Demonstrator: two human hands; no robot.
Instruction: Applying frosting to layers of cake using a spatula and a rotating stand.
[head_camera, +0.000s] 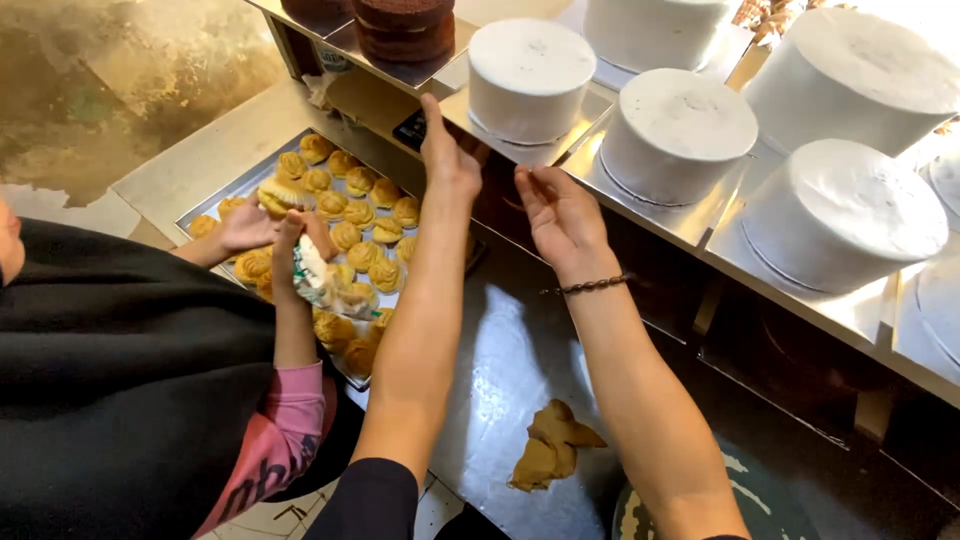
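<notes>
My left hand (450, 152) reaches up to the front edge of the square silver board (560, 143) under a round white frosted cake (530, 78) on the upper shelf, fingers touching the board's left corner. My right hand (560, 215) is raised just below that board's front edge, palm open, fingers apart, holding nothing. A beaded bracelet (595, 285) circles my right wrist.
Three more white cakes (678, 135) (840, 212) (850, 75) and a dark layered cake (405, 28) sit on the shelf. A person in black at left pipes with a bag (312, 272) over a tray of small pastries (350, 215). A brown smear (550, 445) lies on the steel counter.
</notes>
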